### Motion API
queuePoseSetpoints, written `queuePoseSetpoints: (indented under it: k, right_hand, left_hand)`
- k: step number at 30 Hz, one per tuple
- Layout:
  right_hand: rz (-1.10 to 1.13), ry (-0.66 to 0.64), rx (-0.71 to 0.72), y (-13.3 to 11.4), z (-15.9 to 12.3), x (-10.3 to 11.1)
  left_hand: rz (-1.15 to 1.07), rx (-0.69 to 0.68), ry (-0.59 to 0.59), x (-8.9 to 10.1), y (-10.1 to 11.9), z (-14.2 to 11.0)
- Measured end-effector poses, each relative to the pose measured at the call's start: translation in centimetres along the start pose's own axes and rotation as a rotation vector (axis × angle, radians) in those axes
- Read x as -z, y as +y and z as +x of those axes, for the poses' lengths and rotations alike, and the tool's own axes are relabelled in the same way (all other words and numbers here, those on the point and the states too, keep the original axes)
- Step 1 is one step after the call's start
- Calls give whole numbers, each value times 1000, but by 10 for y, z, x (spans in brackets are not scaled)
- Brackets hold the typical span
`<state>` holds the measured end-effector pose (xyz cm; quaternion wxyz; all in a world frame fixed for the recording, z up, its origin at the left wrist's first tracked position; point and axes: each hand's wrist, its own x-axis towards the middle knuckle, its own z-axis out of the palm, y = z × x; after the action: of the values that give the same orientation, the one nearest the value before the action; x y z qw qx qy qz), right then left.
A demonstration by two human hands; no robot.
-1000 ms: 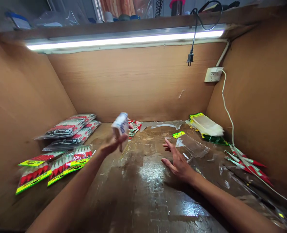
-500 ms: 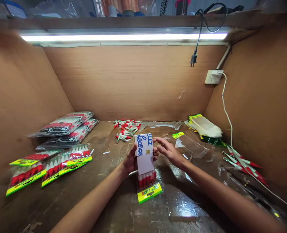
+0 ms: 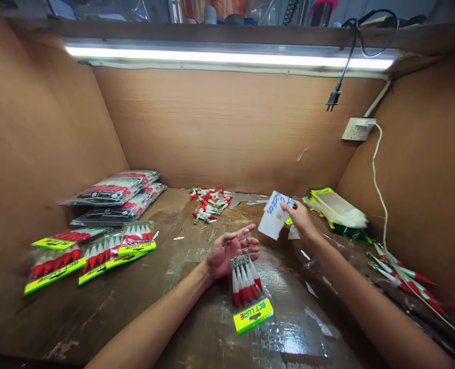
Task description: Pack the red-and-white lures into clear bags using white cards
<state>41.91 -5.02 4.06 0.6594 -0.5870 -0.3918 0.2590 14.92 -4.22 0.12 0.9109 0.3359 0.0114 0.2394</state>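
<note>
My right hand [image 3: 297, 218] pinches a folded white card with blue lettering [image 3: 275, 215], raised over the right middle of the table. Palm up, with its fingers loosely spread, my left hand [image 3: 233, 251] is at the centre. Against its near side rests a clear packet of red-and-white fishing lures [image 3: 246, 279], with its yellow "BCT LURE" header towards me. Whether the packet lies on the table or partly on the palm, I cannot tell. Beyond my left hand is a pile of loose red-and-white lures [image 3: 212, 202].
Filled lure packets [image 3: 116, 251] lie at the left, before stacked larger bags [image 3: 116, 192]. At the back right sits a stack of flat clear bags [image 3: 338, 207]. Several larger lures [image 3: 408, 282] lie by a white cable [image 3: 379, 179]. A black plug [image 3: 333, 100] hangs from the shelf.
The white card went from my left hand to my right and moved away to the right, off the lure packet. My left hand has opened beside the packet. The view has swung slightly left.
</note>
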Motion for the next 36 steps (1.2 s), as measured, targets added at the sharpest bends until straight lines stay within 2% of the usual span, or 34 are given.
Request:
queuePoseSetpoints:
  k: [2, 3, 4, 6, 7, 8, 9, 10, 13, 16, 18, 20, 22, 27, 33, 36]
  right_hand:
    - [-213, 112, 111, 10, -17, 17]
    - [-324, 94, 164, 15, -30, 20]
    - [-379, -34, 168, 18, -45, 19]
    - [-339, -520, 64, 23, -77, 7]
    - [-283, -723, 20, 25, -92, -2]
    - [-231, -838, 0, 26, -104, -11]
    - [-186, -884, -19, 27, -114, -20]
    - [-153, -878, -32, 28, -120, -28]
    - [-91, -718, -50, 32, -121, -38]
    - [-6, -592, -34, 35, -111, -34]
    - [39, -563, -31, 37, -107, -29]
    - [64, -549, -58, 38, -107, -26]
    - [80, -543, -111, 39, -109, -25]
    - [113, -566, -171, 37, -115, -25]
    - [-66, -507, -4, 37, -112, -22]
    - [-40, -460, -40, 36, -105, -18]
  left_hand:
    - [2, -38, 7, 0, 6, 1]
    - [8, -55, 8, -1, 8, 1]
    - [18, -73, 9, -2, 11, 1]
    - [51, -105, 9, -5, 14, 1]
    - [70, -121, 13, -7, 14, 2]
    - [88, -138, 21, -9, 14, 1]
    - [103, -156, 37, -10, 14, 1]
    - [115, -175, 60, -11, 13, 1]
    - [158, -222, 154, -8, 8, 0]
    - [334, -131, 213, 2, -1, 0]
    - [537, -76, 248, 7, -10, 1]
    - [704, -99, 317, 9, -19, 4]
    - [775, -143, 398, 9, -26, 5]
    - [786, -199, 518, 9, -28, 5]
    - [747, -153, 494, 10, -26, 4]
    - [741, -151, 496, 7, -26, 3]
